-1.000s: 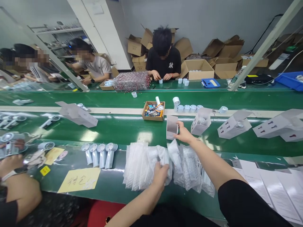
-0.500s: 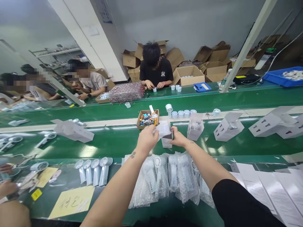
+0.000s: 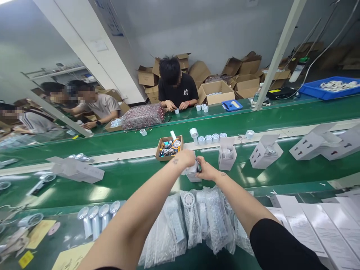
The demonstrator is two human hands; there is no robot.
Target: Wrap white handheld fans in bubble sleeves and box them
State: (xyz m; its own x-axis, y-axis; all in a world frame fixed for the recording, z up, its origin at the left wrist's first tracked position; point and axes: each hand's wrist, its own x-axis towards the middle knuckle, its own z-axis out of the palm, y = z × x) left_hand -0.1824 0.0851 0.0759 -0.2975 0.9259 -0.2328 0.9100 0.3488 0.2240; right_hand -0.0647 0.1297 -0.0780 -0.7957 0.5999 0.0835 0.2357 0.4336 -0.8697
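Clamping its grip on the near right side of a small white box (image 3: pixel 194 177), the right hand (image 3: pixel 207 169) appears in the head view with the box on the green belt (image 3: pixel 126 168). The left hand (image 3: pixel 188 159) is at the box's top, next to whitish wrapping (image 3: pixel 184 172); its fingertips are hidden, so whether that grip is apart or together cannot be told. Bubble-wrapped fans (image 3: pixel 212 217) lie on the nearer surface (image 3: pixel 66 217).

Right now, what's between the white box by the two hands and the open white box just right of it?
The head view shows the right hand there, touching the held white box, and some green belt before the other box.
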